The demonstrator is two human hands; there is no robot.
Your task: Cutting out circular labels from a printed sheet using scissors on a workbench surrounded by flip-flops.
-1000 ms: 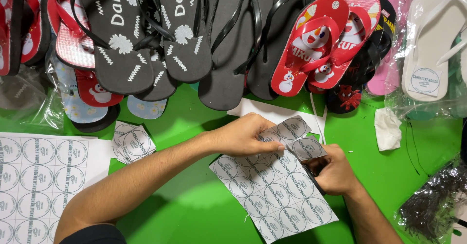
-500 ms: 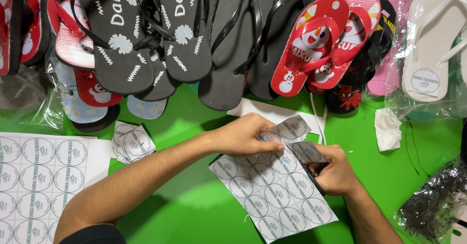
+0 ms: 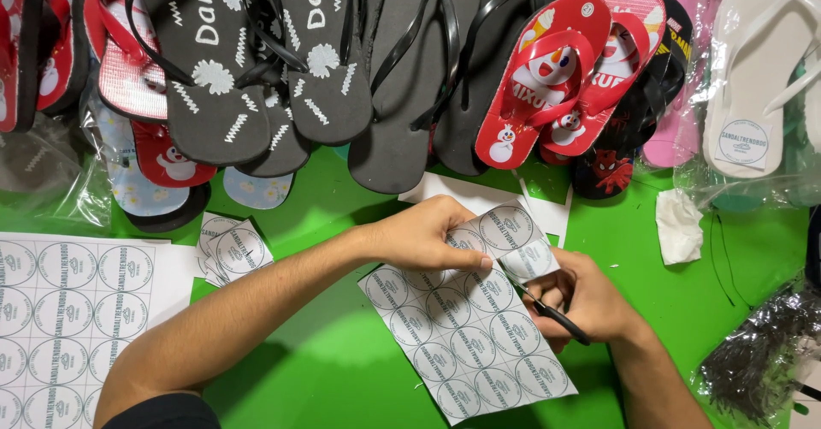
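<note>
A white sheet of round printed stickers (image 3: 466,343) lies on the green table (image 3: 342,369). My left hand (image 3: 428,236) pinches the sheet's upper part and lifts its top corner. My right hand (image 3: 586,301) grips black-handled scissors (image 3: 552,309), whose blades sit in the sheet between two stickers near the upper right corner. That corner strip (image 3: 522,241) curls upward, partly cut away from the rest.
Rows of flip-flops fill the far side: black ones (image 3: 256,61), a red pair (image 3: 556,70), a white one (image 3: 753,78). A second sticker sheet (image 3: 68,309) lies at the left, cut sticker squares (image 3: 231,248) beside it, a crumpled paper scrap (image 3: 680,224) and dark netting (image 3: 761,352) at right.
The scissors have moved a little further along the cut. The corner strip of stickers has lifted and curled more under my left fingers.
</note>
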